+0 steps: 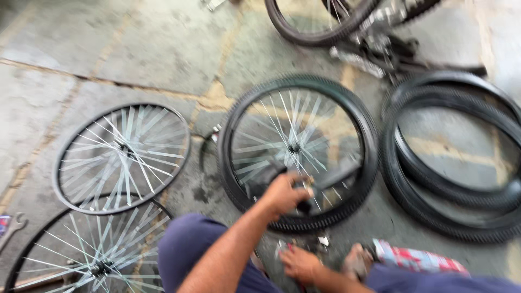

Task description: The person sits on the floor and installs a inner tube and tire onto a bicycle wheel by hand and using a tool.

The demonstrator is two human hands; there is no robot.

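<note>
A bicycle wheel with a black knobbly tyre point(368, 163) lies flat on the concrete in front of me. My left hand point(283, 192) reaches over my knee to its near side and is closed on a black rubber piece point(260, 182), apparently an inner tube lying across the spokes. My right hand point(298, 264) is low by the floor just below that wheel, beside small metal bits point(324, 240). The picture is blurred, so its grip is unclear.
Two bare spoked rims point(122, 157) point(81, 255) lie at left, with a wrench point(12, 227) at the left edge. Loose black tyres point(450, 163) are stacked at right. A bicycle point(374, 38) stands at the top. A red and white patterned item point(418, 258) lies by my foot.
</note>
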